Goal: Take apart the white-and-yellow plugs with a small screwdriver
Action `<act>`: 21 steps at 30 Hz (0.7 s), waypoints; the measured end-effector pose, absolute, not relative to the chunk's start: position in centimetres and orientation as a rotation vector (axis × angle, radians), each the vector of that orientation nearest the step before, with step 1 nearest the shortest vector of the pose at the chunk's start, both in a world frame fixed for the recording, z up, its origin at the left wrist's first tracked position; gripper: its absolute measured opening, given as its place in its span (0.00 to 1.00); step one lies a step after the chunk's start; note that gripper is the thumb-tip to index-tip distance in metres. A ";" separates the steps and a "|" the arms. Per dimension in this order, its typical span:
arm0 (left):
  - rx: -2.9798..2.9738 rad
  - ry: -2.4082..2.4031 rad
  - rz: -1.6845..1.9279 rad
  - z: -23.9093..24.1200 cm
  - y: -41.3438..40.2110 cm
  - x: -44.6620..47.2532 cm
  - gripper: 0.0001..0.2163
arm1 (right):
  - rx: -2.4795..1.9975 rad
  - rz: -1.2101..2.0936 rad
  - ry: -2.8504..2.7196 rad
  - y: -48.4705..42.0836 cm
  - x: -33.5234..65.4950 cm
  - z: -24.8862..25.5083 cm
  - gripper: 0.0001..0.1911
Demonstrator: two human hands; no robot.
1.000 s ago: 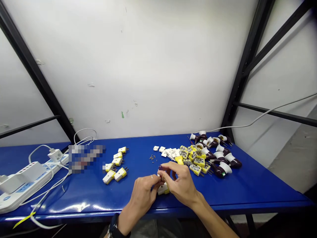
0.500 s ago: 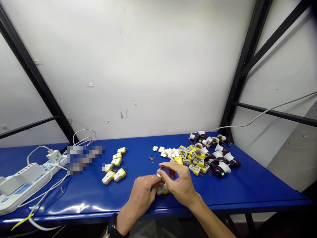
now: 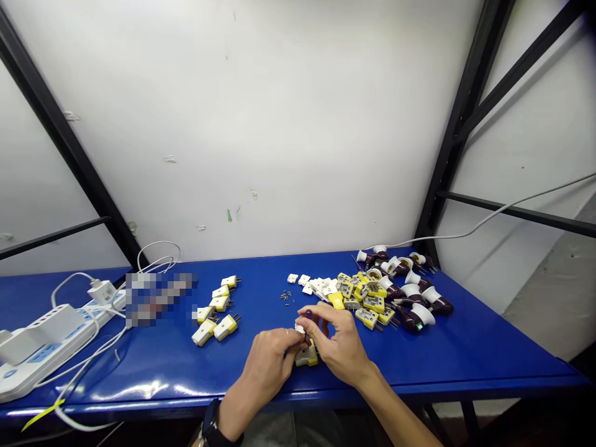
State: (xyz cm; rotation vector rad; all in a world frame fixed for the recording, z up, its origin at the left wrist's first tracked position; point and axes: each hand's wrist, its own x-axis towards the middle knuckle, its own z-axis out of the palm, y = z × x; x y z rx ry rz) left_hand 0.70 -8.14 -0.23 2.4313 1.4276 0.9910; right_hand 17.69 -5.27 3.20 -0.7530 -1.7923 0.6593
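My left hand point(image 3: 270, 363) is closed on a white and yellow plug point(image 3: 307, 356) resting near the front edge of the blue table point(image 3: 465, 354). My right hand point(image 3: 342, 344) pinches a small purple-handled screwdriver point(image 3: 308, 315) upright over the plug, its tip hidden between my fingers. A few tiny screws point(image 3: 285, 297) lie just beyond my hands. Several finished white and yellow plugs point(image 3: 216, 307) sit in a group to the left.
A heap of yellow and white plug parts point(image 3: 354, 295) and dark brown lamp adapters point(image 3: 410, 298) lies at the right. White power strips point(image 3: 41, 341) with cables occupy the left end. Black shelf posts point(image 3: 459, 124) rise at both sides against the white wall.
Both hands stay together over the plug; my right fingers have shifted slightly on the screwdriver handle. Nothing else on the table has moved.
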 end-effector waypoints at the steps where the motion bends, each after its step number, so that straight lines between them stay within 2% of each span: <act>1: 2.431 1.425 0.992 -0.2 -8.1 0.7 0.12 | -0.747 0.615 -1.809 -5.3 17.7 3.2 0.06; 6: 2.412 1.442 1.006 -0.3 -8.1 0.6 0.12 | -0.739 0.414 -1.818 -5.6 17.2 3.3 0.08; 12: 2.399 1.444 0.949 -0.5 -8.6 0.6 0.09 | -0.761 0.616 -1.617 -5.8 17.6 2.9 0.08; 15: 2.441 1.449 0.903 -0.9 -9.2 0.1 0.17 | -0.804 0.664 -1.423 -5.6 19.3 2.7 0.10; 18: 2.510 1.466 0.877 -1.3 -9.9 -1.4 0.12 | -0.896 0.626 -1.347 -5.2 21.8 2.5 0.13; 21: 2.519 1.582 1.002 -1.3 -10.3 -4.5 0.10 | -1.065 0.535 -1.420 -4.7 24.6 2.2 0.15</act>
